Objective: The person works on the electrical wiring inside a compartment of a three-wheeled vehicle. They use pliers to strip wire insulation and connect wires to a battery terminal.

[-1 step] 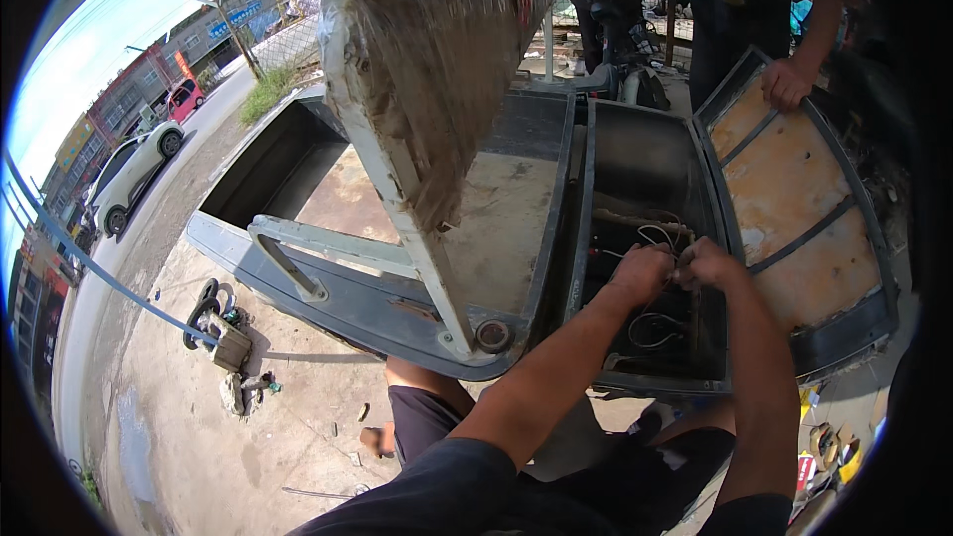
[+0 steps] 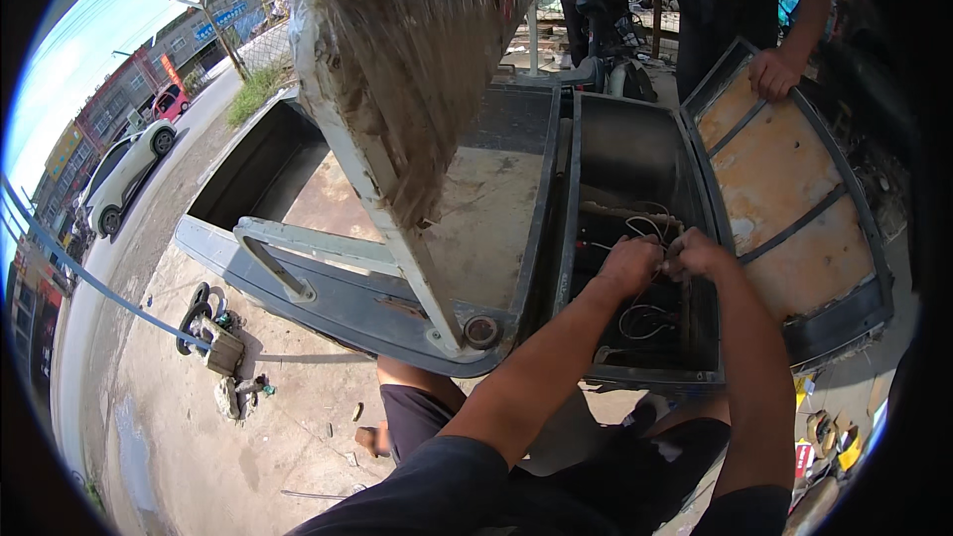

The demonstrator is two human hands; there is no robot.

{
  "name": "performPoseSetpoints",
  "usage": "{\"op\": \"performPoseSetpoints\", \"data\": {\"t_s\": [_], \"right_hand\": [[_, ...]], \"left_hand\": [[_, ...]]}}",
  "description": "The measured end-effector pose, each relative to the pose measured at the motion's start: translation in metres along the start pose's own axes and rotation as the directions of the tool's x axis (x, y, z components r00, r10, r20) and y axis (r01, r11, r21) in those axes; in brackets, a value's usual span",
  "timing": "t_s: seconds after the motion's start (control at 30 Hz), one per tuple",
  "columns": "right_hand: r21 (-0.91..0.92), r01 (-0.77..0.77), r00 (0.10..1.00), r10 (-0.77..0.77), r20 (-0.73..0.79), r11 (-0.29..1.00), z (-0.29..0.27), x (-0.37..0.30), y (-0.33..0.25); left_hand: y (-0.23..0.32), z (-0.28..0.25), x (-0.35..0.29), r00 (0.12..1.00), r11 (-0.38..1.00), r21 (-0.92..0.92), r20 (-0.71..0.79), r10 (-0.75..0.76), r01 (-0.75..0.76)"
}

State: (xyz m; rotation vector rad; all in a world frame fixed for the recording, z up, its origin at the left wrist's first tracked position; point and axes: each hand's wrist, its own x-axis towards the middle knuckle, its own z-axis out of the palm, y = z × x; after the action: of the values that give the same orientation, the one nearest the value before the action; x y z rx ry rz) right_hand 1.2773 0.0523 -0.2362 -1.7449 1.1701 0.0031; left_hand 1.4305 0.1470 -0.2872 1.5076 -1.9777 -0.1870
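"What are the hands doing?"
"Your left hand (image 2: 632, 263) and right hand (image 2: 698, 253) nearly meet, fingers curled in, seemingly pinching the thin white and reddish wires (image 2: 652, 223). The exact fingertip contact is hidden."

"How would those wires handle?"
"Light and limp, I'd judge, with a little spring where they curve; probably smooth enough to slide between your fingers. A sharp tug could damage thin strands, so pinch close to the ends, pulling gently."

"Where are they?"
"In the deep, dark-framed metal compartment (image 2: 630, 154) before you. A slim, pale loop of wire (image 2: 645, 309) lies nearer you inside it; the shadowed bottom is hard to read."

"And past that?"
"On your right leans the dark-framed panel with a stained tan face (image 2: 774, 159), another person's hand (image 2: 774, 74) on its upper edge. To your left is the broad, open metal box with a worn tan floor (image 2: 491, 179). Farthest, a white car (image 2: 127, 174) stands on the road."
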Motion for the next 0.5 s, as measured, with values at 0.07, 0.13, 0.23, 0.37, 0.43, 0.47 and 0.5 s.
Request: {"op": "performPoseSetpoints", "data": {"t_s": [0.07,0.13,0.23,0.37,0.43,0.47,0.5], "right_hand": [[0.019,-0.019,1.0,0.018,0.017,1.0,-0.002,0.008,0.005],[0.095,-0.007,1.0,0.006,0.008,0.995,-0.004,0.009,0.011],[0.061,0.008,0.999,-0.011,0.04,0.998,-0.001,0.017,0.011],[0.097,0.006,1.0,-0.007,0.014,0.995,-0.001,0.018,0.014],[0.115,0.028,0.999,-0.032,0.029,0.993,-0.001,0.022,0.019],[0.143,0.066,0.997,-0.071,0.031,0.987,-0.001,0.022,0.022],[0.087,0.074,0.997,-0.075,0.003,0.993,-0.001,0.023,0.023]], "left_hand": [[-0.004,0.001,0.002,0.999,0.999,0.044,0.046,0.007,-0.009],[-0.003,0.003,0.006,0.999,1.0,0.009,0.044,0.009,-0.009],[-0.006,-0.001,0.004,0.999,0.998,-0.055,0.011,0.04,-0.039],[-0.007,0.003,0.006,0.998,0.997,-0.073,0.054,0.011,-0.007],[-0.01,0.006,0.007,0.998,0.997,-0.079,0.064,0.002,0.003],[-0.011,0.008,0.008,0.998,0.997,-0.083,0.059,0.002,0.003],[-0.012,0.01,0.009,0.998,0.996,-0.088,0.055,0.002,0.003]]}}
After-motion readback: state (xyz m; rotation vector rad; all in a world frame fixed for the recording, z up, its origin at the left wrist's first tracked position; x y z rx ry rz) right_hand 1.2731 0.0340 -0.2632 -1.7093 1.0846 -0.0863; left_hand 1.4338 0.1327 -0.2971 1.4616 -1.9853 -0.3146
